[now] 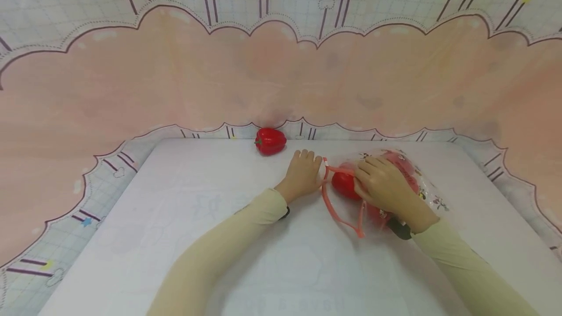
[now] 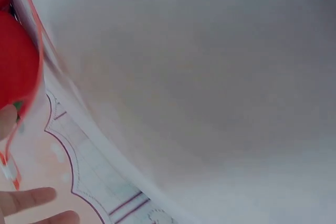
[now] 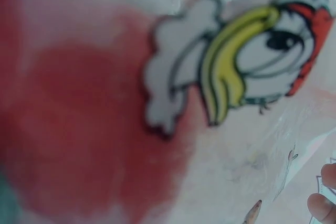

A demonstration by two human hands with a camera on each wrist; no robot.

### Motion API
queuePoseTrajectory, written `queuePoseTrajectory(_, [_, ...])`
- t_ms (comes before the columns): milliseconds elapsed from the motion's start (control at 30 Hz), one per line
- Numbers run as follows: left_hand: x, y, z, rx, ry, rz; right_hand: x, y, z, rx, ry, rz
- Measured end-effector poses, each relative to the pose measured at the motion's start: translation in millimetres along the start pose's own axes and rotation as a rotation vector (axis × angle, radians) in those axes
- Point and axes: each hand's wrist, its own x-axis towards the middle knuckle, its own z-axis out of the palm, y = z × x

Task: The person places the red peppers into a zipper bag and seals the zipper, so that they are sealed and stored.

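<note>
Head view: clear bag (image 1: pixel 429 193) on the white table (image 1: pixel 131 238), right of centre, its coral edging (image 1: pixel 330 207) looping out toward the left.
Right hand (image 1: pixel 383 182): fingers bent over the bag near its mouth, apparently pinching the film beside a red piece (image 1: pixel 345 187) within.
Left hand (image 1: pixel 302 173): fingers straight, beside the edging; whether the thumb presses it, one cannot tell.
Handling of the mouth: judged best with the right grip firm and the left fingers drawing the edging outward gently, since thin film may fold inward.
Red pepper (image 1: pixel 270 141): loose at the table's far edge, beyond the left hand and well apart from the bag.
Surroundings: patterned cloth (image 1: pixel 263 77) behind the table.
Hindrance: the slack loop could snag fingers; the right hand covers part of the bag.
</note>
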Motion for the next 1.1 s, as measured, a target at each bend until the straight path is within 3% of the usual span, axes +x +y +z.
queuePoseTrajectory(167, [-8.6,-17.2,0.7,-0.035,-0.010,0.038,0.3,-0.3,-0.8,0.010,0.002,0.003])
queuePoseTrajectory(400, [-16.7,-52.2,2.7,0.027,-0.008,0.051,0.8,-0.7,-1.1,0.002,0.011,-0.002])
queuePoseTrajectory(733, [-18.3,-115.5,3.4,0.030,0.091,0.024,-0.4,-0.3,-1.6,-0.005,-0.019,0.011])
queuePoseTrajectory(900, [-16.4,-136.8,3.5,0.038,0.043,-0.015,0.1,-0.6,-1.6,-0.004,-0.025,0.018])
queuePoseTrajectory(1100, [-10.5,-150.5,10.0,0.060,-0.029,-0.072,-1.1,0.6,-0.5,-0.005,-0.039,0.023])
